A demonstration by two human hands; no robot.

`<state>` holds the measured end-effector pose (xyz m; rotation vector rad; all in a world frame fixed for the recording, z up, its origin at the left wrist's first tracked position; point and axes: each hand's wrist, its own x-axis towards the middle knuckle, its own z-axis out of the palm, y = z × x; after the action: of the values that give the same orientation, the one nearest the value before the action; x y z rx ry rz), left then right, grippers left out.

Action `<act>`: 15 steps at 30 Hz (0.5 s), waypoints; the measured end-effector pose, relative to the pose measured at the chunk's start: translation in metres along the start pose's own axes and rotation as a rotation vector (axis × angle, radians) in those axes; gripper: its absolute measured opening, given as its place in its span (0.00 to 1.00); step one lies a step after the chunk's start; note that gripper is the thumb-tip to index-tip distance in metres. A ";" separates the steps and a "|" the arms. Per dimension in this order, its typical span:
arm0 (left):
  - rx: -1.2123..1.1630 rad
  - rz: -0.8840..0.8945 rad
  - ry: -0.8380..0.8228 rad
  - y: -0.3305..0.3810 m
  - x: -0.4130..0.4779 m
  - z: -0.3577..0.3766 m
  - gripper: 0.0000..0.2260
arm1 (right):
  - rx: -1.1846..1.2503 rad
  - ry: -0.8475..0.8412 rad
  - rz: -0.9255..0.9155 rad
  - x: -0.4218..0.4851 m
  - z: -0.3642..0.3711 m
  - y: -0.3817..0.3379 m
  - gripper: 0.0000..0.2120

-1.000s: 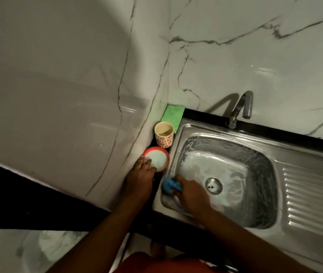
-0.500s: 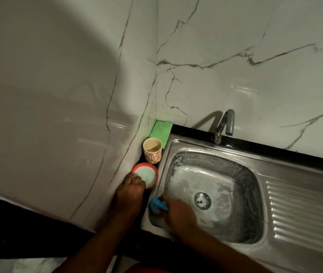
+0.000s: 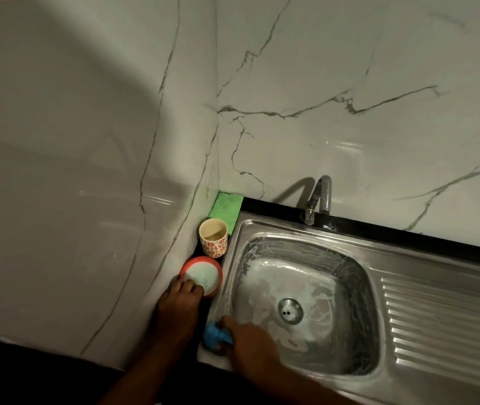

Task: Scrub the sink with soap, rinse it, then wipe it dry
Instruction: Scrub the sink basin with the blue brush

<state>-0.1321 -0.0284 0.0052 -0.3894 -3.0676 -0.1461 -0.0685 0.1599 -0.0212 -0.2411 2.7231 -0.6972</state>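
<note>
Right hand, fingers clenched on blue scrubber, shifts from basin wall to near-left rim of sink. Left hand fingers, relaxed, stay resting on soap tub. Basin soapy; I judge rinse next.

Glossy marble wall — steel sink

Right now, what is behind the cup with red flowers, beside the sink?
A green pad lies flat behind the cup, in the corner. The cup hides the pad's near end, so I cannot see whether they touch.
</note>
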 end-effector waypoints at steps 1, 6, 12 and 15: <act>0.011 0.007 0.021 0.000 0.000 0.001 0.12 | 0.002 -0.021 -0.006 -0.008 0.005 0.002 0.27; -0.002 0.082 0.095 -0.002 -0.003 -0.003 0.11 | -0.015 0.085 0.032 0.018 -0.009 0.008 0.25; -0.049 0.090 0.165 -0.008 -0.008 -0.007 0.12 | -0.094 0.230 0.022 0.058 -0.034 0.021 0.21; -0.068 0.057 0.182 -0.005 -0.010 -0.011 0.12 | -0.051 0.198 0.012 0.053 -0.031 0.020 0.19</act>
<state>-0.1235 -0.0367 0.0148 -0.4400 -2.8760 -0.2688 -0.1302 0.1786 -0.0195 -0.1756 2.9302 -0.6815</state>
